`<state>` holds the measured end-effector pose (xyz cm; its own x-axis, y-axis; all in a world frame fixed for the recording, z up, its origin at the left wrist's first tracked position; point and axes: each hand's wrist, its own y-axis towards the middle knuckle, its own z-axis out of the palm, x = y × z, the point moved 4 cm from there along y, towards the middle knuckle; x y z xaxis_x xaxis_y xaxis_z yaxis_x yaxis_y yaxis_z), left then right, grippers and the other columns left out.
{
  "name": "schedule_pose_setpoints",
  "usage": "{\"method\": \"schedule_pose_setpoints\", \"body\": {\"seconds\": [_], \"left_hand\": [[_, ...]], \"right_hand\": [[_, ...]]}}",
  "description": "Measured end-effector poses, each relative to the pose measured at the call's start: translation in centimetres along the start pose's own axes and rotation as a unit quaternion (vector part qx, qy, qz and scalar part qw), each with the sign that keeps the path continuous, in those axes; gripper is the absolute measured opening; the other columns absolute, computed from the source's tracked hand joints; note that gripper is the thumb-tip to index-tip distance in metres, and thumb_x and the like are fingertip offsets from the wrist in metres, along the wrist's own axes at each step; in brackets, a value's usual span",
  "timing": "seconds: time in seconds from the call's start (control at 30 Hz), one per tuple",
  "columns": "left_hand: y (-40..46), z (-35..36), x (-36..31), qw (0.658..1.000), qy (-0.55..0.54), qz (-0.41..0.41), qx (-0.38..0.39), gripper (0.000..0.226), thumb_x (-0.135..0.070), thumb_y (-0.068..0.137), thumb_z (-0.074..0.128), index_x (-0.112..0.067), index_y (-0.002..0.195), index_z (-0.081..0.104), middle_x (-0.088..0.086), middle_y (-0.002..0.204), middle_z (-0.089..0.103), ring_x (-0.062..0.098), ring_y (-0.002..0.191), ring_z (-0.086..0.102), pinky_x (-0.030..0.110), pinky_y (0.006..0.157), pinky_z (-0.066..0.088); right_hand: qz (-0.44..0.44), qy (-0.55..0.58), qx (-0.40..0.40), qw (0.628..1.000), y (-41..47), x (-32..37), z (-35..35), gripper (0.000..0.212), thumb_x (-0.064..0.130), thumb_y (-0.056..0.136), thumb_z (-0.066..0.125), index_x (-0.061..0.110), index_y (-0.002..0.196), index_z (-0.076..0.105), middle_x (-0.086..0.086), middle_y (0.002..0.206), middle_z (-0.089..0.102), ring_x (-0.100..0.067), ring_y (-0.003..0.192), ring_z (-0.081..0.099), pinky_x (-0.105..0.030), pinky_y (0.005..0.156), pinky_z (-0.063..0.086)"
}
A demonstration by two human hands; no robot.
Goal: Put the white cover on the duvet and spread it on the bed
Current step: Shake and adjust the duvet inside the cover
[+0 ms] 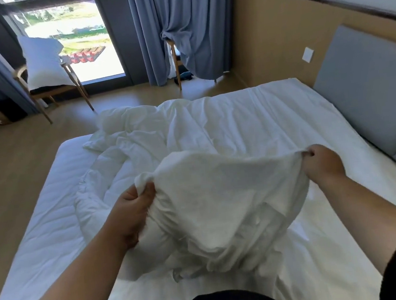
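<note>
A white cover (222, 195) is lifted above the bed (42, 211) in a rounded, bunched mass. My left hand (133, 210) grips its left edge, fingers closed into the cloth. My right hand (322, 163) pinches its upper right edge, pulling the fabric taut between the two hands. Behind it, white bedding, which I take for the duvet (157, 134), lies crumpled across the middle and far side of the mattress. Where cover ends and duvet begins is hard to tell, as both are white.
A grey padded headboard (366, 92) runs along the right. A wooden chair (50, 91) holding a white pillow (40, 60) stands by the window at far left. Blue curtains (182, 31) hang at the back over a second chair. Wooden floor lies left of the bed.
</note>
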<state>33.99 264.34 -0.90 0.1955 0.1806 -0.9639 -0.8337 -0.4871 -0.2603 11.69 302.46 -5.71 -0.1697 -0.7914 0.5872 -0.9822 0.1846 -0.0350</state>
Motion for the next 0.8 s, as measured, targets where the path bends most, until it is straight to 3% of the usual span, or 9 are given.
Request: {"method": "schedule_pose_setpoints", "body": {"seconds": [0.1, 0.17, 0.27, 0.33, 0.4, 0.5, 0.6, 0.73, 0.8], "left_hand": [[-0.2, 0.3, 1.3, 0.999, 0.021, -0.027, 0.009, 0.024, -0.029, 0.096, 0.059, -0.013, 0.107, 0.073, 0.011, 0.102, 0.076, 0.027, 0.098, 0.072, 0.043, 0.090, 0.055], [-0.3, 0.7, 1.7, 0.999, 0.020, -0.038, 0.010, 0.023, -0.028, 0.096, 0.060, -0.012, 0.106, 0.073, 0.013, 0.101, 0.076, 0.029, 0.098, 0.071, 0.045, 0.092, 0.054], [-0.4, 1.1, 1.7, 0.999, 0.019, -0.043, 0.012, 0.022, -0.026, 0.096, 0.060, -0.007, 0.101, 0.073, 0.016, 0.098, 0.075, 0.031, 0.093, 0.071, 0.043, 0.087, 0.057], [-0.6, 1.4, 1.5, 0.998, 0.022, -0.046, 0.029, 0.022, -0.023, 0.096, 0.059, -0.006, 0.095, 0.074, 0.017, 0.094, 0.075, 0.029, 0.086, 0.072, 0.039, 0.076, 0.061], [-1.0, 1.5, 1.3, 0.997, 0.018, -0.046, 0.056, 0.024, -0.021, 0.095, 0.059, -0.009, 0.085, 0.077, 0.017, 0.090, 0.075, 0.026, 0.080, 0.073, 0.034, 0.067, 0.061], [-1.6, 0.7, 0.6, 0.996, 0.037, -0.021, 0.080, 0.027, -0.025, 0.093, 0.059, -0.013, 0.078, 0.078, 0.013, 0.087, 0.076, 0.022, 0.080, 0.073, 0.032, 0.068, 0.060], [-1.7, 0.2, -0.4, 0.979, 0.181, 0.022, 0.085, 0.027, -0.033, 0.097, 0.059, -0.020, 0.081, 0.076, -0.003, 0.082, 0.077, 0.008, 0.077, 0.072, 0.024, 0.071, 0.053], [-0.9, 1.2, -1.5, 0.958, 0.242, 0.021, 0.154, 0.018, -0.049, 0.086, 0.070, -0.033, 0.090, 0.077, -0.009, 0.094, 0.077, 0.007, 0.090, 0.072, 0.033, 0.088, 0.053], [-0.5, 1.5, -1.6, 0.938, 0.265, 0.021, 0.222, 0.044, -0.059, 0.070, 0.076, -0.034, 0.106, 0.073, -0.011, 0.106, 0.075, 0.009, 0.103, 0.069, 0.037, 0.096, 0.050]], "right_hand": [[-0.066, 0.009, 0.027, 0.997, -2.5, 2.0, 2.7, 0.031, 0.021, 0.093, 0.053, 0.012, 0.120, 0.066, -0.021, 0.121, 0.064, -0.039, 0.111, 0.060, -0.045, 0.097, 0.049], [-0.171, 0.073, 0.059, 0.981, -6.1, 4.7, 4.0, 0.037, 0.030, 0.090, 0.066, 0.010, 0.121, 0.066, -0.012, 0.118, 0.066, -0.029, 0.108, 0.062, -0.040, 0.099, 0.048], [-0.323, 0.082, 0.212, 0.918, -13.2, 8.7, 6.8, 0.061, 0.039, 0.083, 0.076, 0.011, 0.135, 0.058, 0.005, 0.120, 0.058, -0.010, 0.111, 0.054, -0.027, 0.103, 0.040], [-0.365, 0.052, 0.237, 0.899, -15.5, 9.5, 8.9, 0.034, 0.030, 0.090, 0.070, 0.017, 0.122, 0.068, 0.004, 0.109, 0.066, -0.014, 0.104, 0.061, -0.026, 0.089, 0.044], [-0.370, 0.070, 0.203, 0.904, -15.8, 9.5, 9.3, 0.017, 0.022, 0.094, 0.060, 0.017, 0.102, 0.074, 0.000, 0.094, 0.069, -0.020, 0.092, 0.063, -0.029, 0.078, 0.044], [-0.366, 0.130, 0.094, 0.917, -14.0, 9.5, 6.7, 0.020, 0.018, 0.087, 0.060, 0.013, 0.096, 0.077, -0.006, 0.094, 0.074, -0.022, 0.089, 0.066, -0.022, 0.079, 0.046], [-0.373, 0.103, -0.016, 0.922, -11.1, 11.0, 2.2, 0.016, 0.017, 0.090, 0.059, 0.015, 0.092, 0.075, -0.005, 0.087, 0.073, -0.025, 0.084, 0.066, -0.034, 0.071, 0.052], [-0.375, 0.110, -0.070, 0.918, -8.9, 13.7, 0.7, 0.017, 0.019, 0.095, 0.055, 0.018, 0.097, 0.072, -0.002, 0.085, 0.071, -0.025, 0.080, 0.065, -0.037, 0.067, 0.053], [-0.371, 0.093, -0.071, 0.921, -8.3, 14.3, 1.7, 0.022, 0.029, 0.097, 0.052, 0.021, 0.098, 0.072, -0.003, 0.084, 0.067, -0.025, 0.080, 0.062, -0.039, 0.068, 0.052]]}}
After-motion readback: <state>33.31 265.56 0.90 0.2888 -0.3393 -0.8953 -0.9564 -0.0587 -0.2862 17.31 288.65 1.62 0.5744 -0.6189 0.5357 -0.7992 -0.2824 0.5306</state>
